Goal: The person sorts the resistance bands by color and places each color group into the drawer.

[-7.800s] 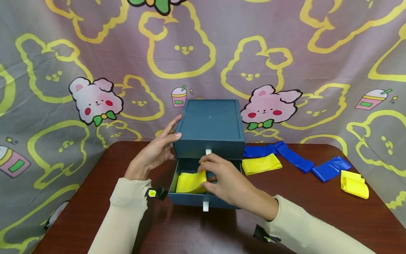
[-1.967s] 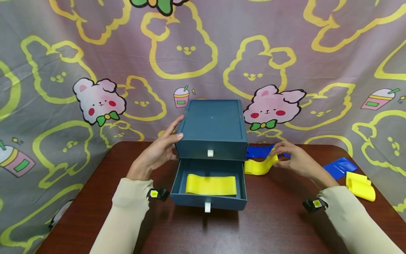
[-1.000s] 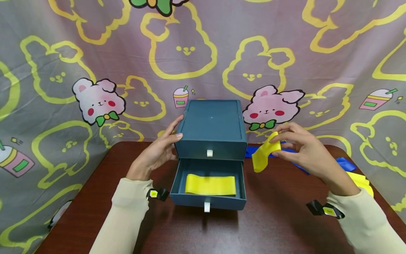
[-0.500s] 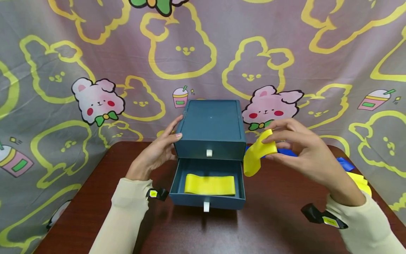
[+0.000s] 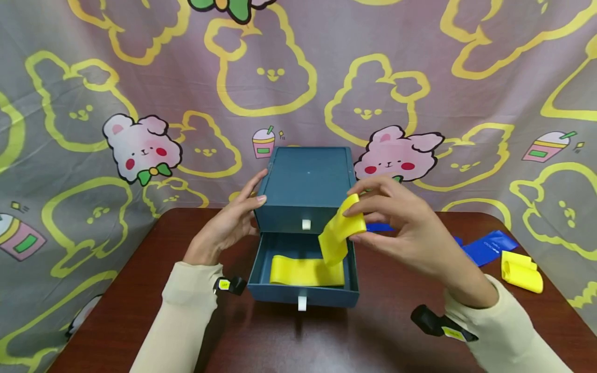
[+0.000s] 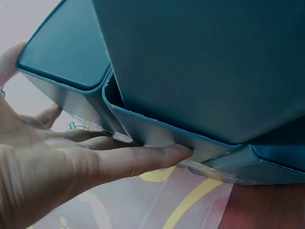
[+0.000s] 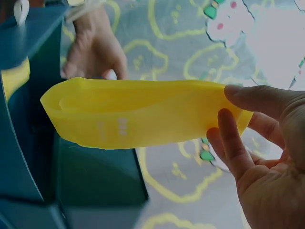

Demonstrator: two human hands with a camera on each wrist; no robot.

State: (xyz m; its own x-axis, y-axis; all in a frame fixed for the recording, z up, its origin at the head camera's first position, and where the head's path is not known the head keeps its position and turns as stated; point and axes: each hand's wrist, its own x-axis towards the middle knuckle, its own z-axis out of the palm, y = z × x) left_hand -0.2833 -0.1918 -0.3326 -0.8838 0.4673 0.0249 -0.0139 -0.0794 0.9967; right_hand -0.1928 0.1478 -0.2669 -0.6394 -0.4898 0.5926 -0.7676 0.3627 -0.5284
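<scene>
Fingers (image 5: 375, 204) of the right hand (image 5: 415, 233) pinch one end of a yellow band (image 5: 344, 227) above the extended drawer (image 5: 275, 293). Work looks partway: a flat yellow band (image 5: 294, 272) lies inside, the pinched one not yet. Outside, a folded yellow band (image 5: 522, 274) sits by the desk's (image 5: 368, 336) right edge. The left hand (image 5: 224, 230), fingers nearly straight, rests against the cabinet (image 5: 308, 176); blue bands (image 5: 489, 249) lie toward the far right corner.

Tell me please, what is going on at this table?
A person's right hand pinches a yellow band at the open lower drawer of a dark blue cabinet, where a second yellow band already lies. The left hand rests against the cabinet's side. The upper drawer is closed. Blue bands and a folded yellow one lie to the right.
</scene>
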